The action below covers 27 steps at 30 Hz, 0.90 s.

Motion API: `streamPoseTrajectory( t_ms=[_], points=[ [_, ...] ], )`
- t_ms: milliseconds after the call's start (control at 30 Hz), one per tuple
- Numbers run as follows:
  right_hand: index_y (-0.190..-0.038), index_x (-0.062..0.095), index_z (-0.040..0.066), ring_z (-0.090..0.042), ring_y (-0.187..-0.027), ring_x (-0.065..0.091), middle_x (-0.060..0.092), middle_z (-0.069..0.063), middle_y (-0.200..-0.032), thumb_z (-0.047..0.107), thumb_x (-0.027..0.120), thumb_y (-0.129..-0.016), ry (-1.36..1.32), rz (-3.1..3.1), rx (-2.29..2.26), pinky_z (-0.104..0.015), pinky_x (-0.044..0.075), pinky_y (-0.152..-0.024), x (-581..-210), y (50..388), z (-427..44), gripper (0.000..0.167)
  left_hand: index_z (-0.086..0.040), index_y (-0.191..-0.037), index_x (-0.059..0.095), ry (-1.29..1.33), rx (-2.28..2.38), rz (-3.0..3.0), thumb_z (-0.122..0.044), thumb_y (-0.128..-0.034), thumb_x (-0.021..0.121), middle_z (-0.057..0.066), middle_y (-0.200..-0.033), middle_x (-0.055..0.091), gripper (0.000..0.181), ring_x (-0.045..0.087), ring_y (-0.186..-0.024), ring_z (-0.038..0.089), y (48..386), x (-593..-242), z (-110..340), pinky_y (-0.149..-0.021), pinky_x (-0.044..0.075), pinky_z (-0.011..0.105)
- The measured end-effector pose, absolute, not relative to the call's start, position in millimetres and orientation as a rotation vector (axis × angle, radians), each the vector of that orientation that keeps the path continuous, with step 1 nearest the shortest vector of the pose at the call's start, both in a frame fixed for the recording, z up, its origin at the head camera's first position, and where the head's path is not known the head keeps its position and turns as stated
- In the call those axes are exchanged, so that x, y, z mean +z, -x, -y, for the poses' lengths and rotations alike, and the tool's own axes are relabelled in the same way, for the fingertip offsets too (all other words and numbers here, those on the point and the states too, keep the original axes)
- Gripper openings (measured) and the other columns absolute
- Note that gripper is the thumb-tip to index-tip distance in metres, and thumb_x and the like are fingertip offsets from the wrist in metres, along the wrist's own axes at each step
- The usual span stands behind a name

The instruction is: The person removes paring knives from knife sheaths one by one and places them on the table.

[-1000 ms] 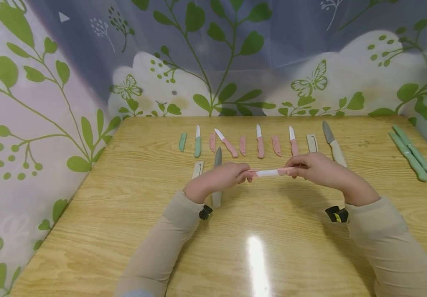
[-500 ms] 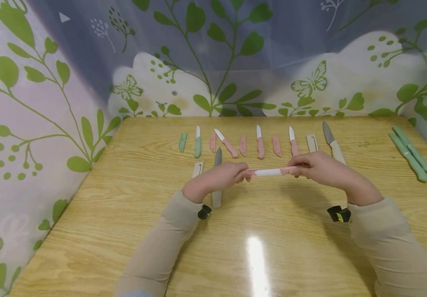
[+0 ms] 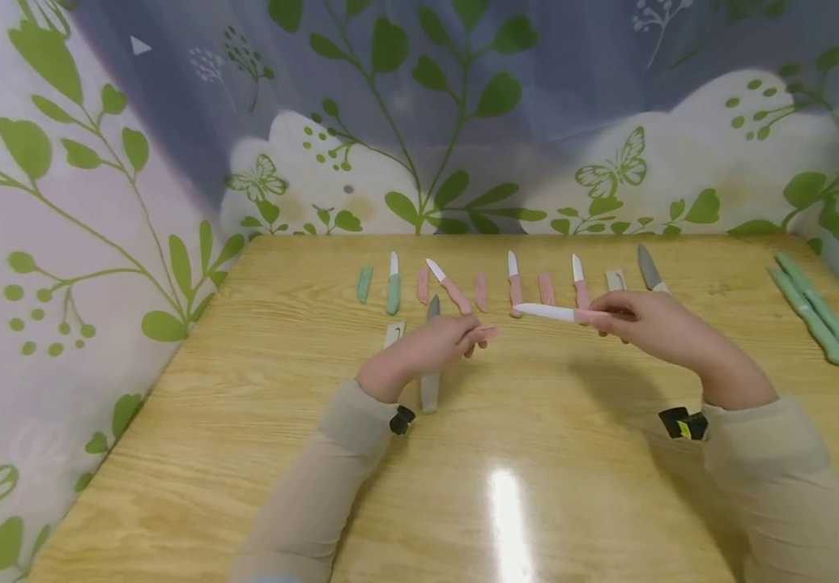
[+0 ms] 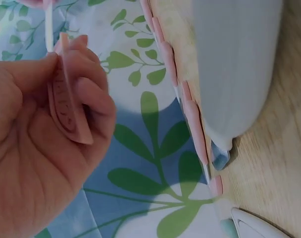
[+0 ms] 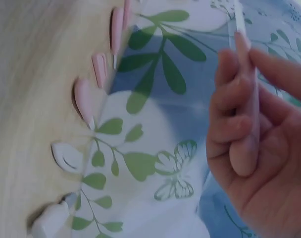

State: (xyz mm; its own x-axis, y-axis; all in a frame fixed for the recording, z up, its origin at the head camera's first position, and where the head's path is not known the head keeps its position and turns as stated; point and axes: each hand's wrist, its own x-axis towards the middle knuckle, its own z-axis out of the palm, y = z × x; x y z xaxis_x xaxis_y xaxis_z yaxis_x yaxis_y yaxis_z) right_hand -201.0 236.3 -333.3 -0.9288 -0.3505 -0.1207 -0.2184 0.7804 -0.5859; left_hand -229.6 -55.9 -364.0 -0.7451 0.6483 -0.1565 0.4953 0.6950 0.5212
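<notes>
My left hand (image 3: 430, 352) pinches a small pink knife sheath (image 3: 489, 332); the left wrist view shows this sheath (image 4: 71, 109) between thumb and curled fingers. My right hand (image 3: 670, 328) grips a paring knife (image 3: 547, 311) by its pink handle (image 5: 247, 148), with the white blade bare and pointing left. A gap separates blade tip and sheath in the head view, both held above the table. Beneath my left wrist lies a larger knife with a cream handle (image 3: 430, 397), partly hidden, beside its cream sheath (image 3: 394, 333).
Along the back of the wooden table (image 3: 244, 389) runs a row of small knives and sheaths, including a green knife (image 3: 393, 291), a green sheath (image 3: 364, 284) and a grey-bladed knife (image 3: 649, 265). Two green knives (image 3: 809, 312) lie at the right. Patterned cloth (image 3: 463, 121) hangs behind.
The white blade has come out of the pink sheath as my right hand moved right and slightly up with the knife. My left hand stayed nearly in place, and the head view tilted slightly.
</notes>
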Motion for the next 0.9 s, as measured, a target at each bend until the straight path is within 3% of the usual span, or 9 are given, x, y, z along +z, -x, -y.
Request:
streamPoseTrajectory(
  t_ms=[100, 233, 333, 433, 567, 733, 900],
  points=[
    [-0.125, 0.059, 0.004, -0.022, -0.077, 0.052, 0.064, -0.012, -0.098, 0.041, 0.048, -0.101, 0.412, -2.766, -0.921, -0.033, 0.043, -0.064, -338, 199, -232, 0.046, -0.005, -0.114, 0.063, -0.883, 0.637, -2.605, -0.031, -0.1065, 0.034, 0.009, -0.106, 0.066, 0.04, 0.06, -0.094, 0.018, 227, -365, 51, -0.083, 0.049, 0.031],
    [-0.123, 0.057, 0.001, -0.021, -0.077, 0.055, 0.068, -0.014, -0.099, 0.04, 0.048, -0.102, 0.343, -2.765, -0.973, -0.031, 0.043, -0.062, -347, 197, -219, 0.045, -0.009, -0.12, 0.066, -0.902, 0.471, -2.725, -0.032, -0.1058, 0.037, 0.009, -0.11, 0.061, 0.04, 0.054, -0.098, 0.021, 223, -366, 45, -0.086, 0.045, 0.033],
    [-0.123, 0.053, 0.001, -0.019, -0.074, 0.056, 0.07, -0.016, -0.104, 0.039, 0.048, -0.102, 0.246, -2.708, -1.014, -0.03, 0.043, -0.059, -353, 198, -207, 0.044, -0.01, -0.12, 0.067, -0.887, 0.367, -2.813, -0.03, -0.1047, 0.041, 0.009, -0.103, 0.06, 0.037, 0.048, -0.092, 0.021, 221, -365, 42, -0.083, 0.043, 0.032],
    [-0.125, 0.051, -0.002, -0.018, -0.071, 0.057, 0.069, -0.02, -0.109, 0.033, 0.05, -0.102, 0.205, -2.64, -1.078, -0.03, 0.046, -0.057, -358, 200, -196, 0.043, -0.005, -0.113, 0.07, -0.804, 0.436, -2.831, -0.027, -0.1036, 0.045, 0.012, -0.095, 0.063, 0.035, 0.049, -0.084, 0.02, 220, -364, 41, -0.076, 0.044, 0.03],
    [-0.122, 0.055, -0.009, -0.014, -0.073, 0.06, 0.068, -0.019, -0.098, 0.022, 0.054, -0.099, 0.245, -2.568, -1.128, -0.028, 0.05, -0.063, -367, 206, -181, 0.038, -0.005, -0.107, 0.07, -0.607, 0.635, -2.778, -0.026, -0.1013, 0.052, 0.01, -0.089, 0.065, 0.028, 0.05, -0.069, 0.015, 223, -364, 42, -0.063, 0.042, 0.025],
    [-0.113, 0.06, -0.013, -0.009, -0.065, 0.062, 0.067, -0.009, -0.079, 0.015, 0.059, -0.095, 0.226, -2.467, -1.165, -0.027, 0.054, -0.065, -381, 214, -165, 0.033, -0.004, -0.092, 0.07, -0.456, 0.696, -2.757, -0.023, -0.097, 0.061, 0.001, -0.071, 0.055, 0.021, 0.042, -0.06, 0.01, 230, -369, 41, -0.054, 0.034, 0.02],
    [-0.104, 0.064, -0.011, -0.007, -0.062, 0.063, 0.068, -0.007, -0.076, 0.014, 0.06, -0.096, 0.166, -2.378, -1.14, -0.027, 0.056, -0.066, -391, 220, -154, 0.027, -0.002, -0.081, 0.069, -0.376, 0.614, -2.703, -0.02, -0.0974, 0.06, -0.002, -0.059, 0.045, 0.026, 0.04, -0.053, 0.009, 238, -377, 36, -0.049, 0.032, 0.018]
  ],
)
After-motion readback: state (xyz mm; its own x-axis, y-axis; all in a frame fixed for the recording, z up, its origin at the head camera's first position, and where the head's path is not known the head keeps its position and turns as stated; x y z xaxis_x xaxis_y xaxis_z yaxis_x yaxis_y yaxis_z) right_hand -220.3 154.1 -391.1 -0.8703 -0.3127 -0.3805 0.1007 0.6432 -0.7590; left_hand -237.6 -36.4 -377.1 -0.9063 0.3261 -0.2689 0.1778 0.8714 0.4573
